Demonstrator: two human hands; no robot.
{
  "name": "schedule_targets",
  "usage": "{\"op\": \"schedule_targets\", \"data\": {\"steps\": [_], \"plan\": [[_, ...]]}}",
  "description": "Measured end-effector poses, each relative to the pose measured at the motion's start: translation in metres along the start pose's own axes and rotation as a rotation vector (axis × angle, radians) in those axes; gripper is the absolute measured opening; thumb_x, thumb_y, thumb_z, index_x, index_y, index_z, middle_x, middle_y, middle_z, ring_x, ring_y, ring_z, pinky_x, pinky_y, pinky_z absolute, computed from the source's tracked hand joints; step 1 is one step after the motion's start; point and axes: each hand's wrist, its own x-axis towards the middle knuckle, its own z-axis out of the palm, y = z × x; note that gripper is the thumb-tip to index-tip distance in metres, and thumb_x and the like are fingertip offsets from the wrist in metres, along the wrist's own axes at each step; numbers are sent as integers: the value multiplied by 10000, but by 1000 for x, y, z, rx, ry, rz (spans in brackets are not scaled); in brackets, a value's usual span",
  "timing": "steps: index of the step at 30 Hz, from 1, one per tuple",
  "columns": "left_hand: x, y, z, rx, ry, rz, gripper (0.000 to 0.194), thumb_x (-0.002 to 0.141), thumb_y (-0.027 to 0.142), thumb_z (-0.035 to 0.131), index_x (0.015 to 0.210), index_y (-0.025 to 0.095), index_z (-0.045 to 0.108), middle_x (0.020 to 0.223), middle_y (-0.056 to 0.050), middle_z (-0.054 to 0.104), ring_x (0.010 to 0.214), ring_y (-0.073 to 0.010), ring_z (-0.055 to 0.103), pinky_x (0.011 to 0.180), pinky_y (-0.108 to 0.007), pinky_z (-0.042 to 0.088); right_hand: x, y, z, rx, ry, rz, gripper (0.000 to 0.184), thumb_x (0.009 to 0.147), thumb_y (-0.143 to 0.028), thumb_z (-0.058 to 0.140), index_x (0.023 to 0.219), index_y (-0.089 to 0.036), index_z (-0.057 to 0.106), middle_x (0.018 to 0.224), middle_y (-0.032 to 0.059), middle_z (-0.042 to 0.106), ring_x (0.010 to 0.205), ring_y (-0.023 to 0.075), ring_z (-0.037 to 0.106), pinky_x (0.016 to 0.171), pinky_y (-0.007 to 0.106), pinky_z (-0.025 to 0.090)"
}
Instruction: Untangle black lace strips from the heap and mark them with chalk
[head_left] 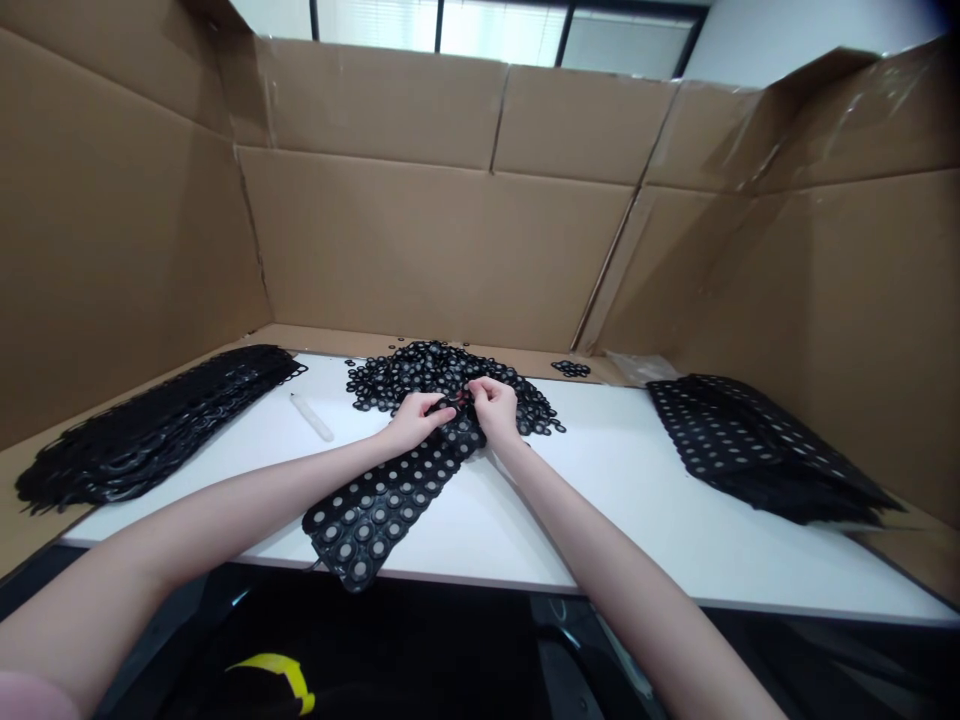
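Observation:
A long black sheet (377, 510) with rows of round, light grey centres lies slantwise on the white table, its near end hanging over the front edge. My left hand (417, 422) is closed at the far end of this sheet, thumb and fingers pinching its edge. Beside it, my right hand (495, 405) is closed in a pinch, fingertips close to the left thumb. Whatever sits between the right fingertips is too small to make out. Just behind both hands spreads a heap of small black rings or discs (420, 370), some with grey centres.
On the left lies a thick stack of black strips (165, 425), with a white pen-like tool (310, 416) to its right. More dotted black sheets (750, 440) are stacked at the right. A few loose black rings (571, 369) lie at the back. Cardboard walls (435, 240) enclose the table (592, 500).

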Motion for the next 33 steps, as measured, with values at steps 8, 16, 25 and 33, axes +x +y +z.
{"op": "schedule_targets", "data": {"steps": [8,16,25,33], "plan": [[1,-2,0,-100,-19,-17,332,761,418,585,603,140,493,604,21,467,607,-121,421,627,-249,354,-1,3,3,64,25,42,260,726,-384,482,593,-187,588,652,39,666,642,192,587,637,282,438],[1,-1,0,-128,14,-54,334,734,436,605,610,138,518,589,23,481,605,-125,427,624,-249,346,2,5,13,133,30,101,261,720,-397,495,591,-187,580,618,24,649,636,183,589,644,283,463],[-4,-4,-2,-225,83,-138,350,692,452,658,600,133,547,601,14,559,601,-132,489,628,-260,381,44,16,-20,112,307,136,276,790,-395,458,676,-181,591,583,36,668,732,222,672,760,323,476],[1,-10,1,-289,100,-118,365,733,430,673,937,127,689,924,-65,701,873,-207,609,860,-341,435,32,18,-12,-188,4,-145,273,849,-360,476,898,-202,694,866,64,724,823,214,620,810,337,427]]}}
